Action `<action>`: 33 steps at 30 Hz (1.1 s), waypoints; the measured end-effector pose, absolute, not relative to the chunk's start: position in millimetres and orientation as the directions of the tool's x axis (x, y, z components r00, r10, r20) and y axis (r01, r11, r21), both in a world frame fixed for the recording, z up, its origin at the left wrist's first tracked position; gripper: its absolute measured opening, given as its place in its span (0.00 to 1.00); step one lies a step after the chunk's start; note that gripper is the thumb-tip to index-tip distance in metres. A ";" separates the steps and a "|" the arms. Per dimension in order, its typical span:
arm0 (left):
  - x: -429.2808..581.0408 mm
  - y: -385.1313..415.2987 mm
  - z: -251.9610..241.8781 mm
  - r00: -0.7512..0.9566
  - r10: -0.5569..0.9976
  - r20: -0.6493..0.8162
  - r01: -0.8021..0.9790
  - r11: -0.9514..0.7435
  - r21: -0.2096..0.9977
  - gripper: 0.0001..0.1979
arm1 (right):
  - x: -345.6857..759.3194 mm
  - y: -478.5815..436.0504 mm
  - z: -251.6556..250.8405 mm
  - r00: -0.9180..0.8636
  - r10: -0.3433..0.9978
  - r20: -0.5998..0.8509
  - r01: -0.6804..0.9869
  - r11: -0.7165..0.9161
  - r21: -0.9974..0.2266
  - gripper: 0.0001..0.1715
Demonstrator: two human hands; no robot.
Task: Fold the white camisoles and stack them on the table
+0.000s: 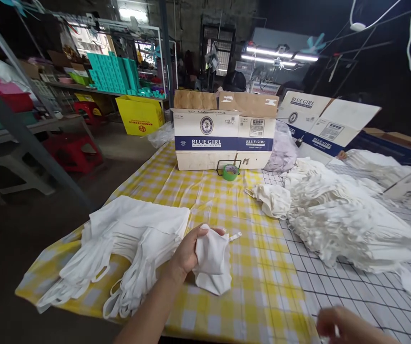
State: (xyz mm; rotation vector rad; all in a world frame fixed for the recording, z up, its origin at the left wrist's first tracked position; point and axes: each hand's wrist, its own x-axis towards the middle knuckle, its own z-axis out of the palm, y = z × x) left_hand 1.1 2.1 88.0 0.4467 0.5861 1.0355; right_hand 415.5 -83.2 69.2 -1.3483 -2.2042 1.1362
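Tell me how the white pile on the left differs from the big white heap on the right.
The left pile lies fairly neat, its straps trailing together toward the near edge; the right heap is rumpled and jumbled. The left pile is smaller, the right heap bulkier. The left pile rests on yellow checked cloth, the right heap on white cloth with dark grid lines. Both are white fabric.

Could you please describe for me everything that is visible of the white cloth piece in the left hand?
The white cloth piece is plain and looks like soft, thin fabric. The left hand grips it near the top, with the thumb on its upper left part. It is bunched, with loose folds toward the lower end. A narrow pale strip juts out to the right near its top. It is over the yellow checked tablecloth; whether it rests there is unclear.
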 end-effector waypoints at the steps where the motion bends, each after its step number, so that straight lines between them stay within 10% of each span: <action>1: 4.5 2.0 93.5 0.406 0.882 -0.238 -0.655 0.462 0.597 0.10 | 404.6 -77.2 73.6 -0.492 0.855 -0.163 0.625 0.217 -0.750 0.06; 4: 12.8 -1.1 111.3 0.455 0.862 -0.222 -0.631 0.488 0.603 0.09 | 350.3 -50.8 103.7 -0.349 0.928 -0.133 0.717 0.173 -0.675 0.12; 18: -11.5 -18.8 150.3 0.094 0.995 -0.045 -0.499 0.086 0.862 0.09 | 205.7 11.2 150.6 -0.419 0.902 0.104 0.140 0.177 -0.974 0.21; 26: -16.0 -0.7 156.6 0.372 0.927 0.048 0.113 -0.096 0.989 0.15 | 223.3 22.9 169.7 -0.189 0.963 0.193 0.329 0.247 -0.912 0.21; 33: -27.9 28.4 145.5 0.169 0.985 0.037 0.733 -0.151 0.664 0.09 | 236.6 25.4 176.5 -0.111 0.935 0.337 0.570 0.338 -0.749 0.21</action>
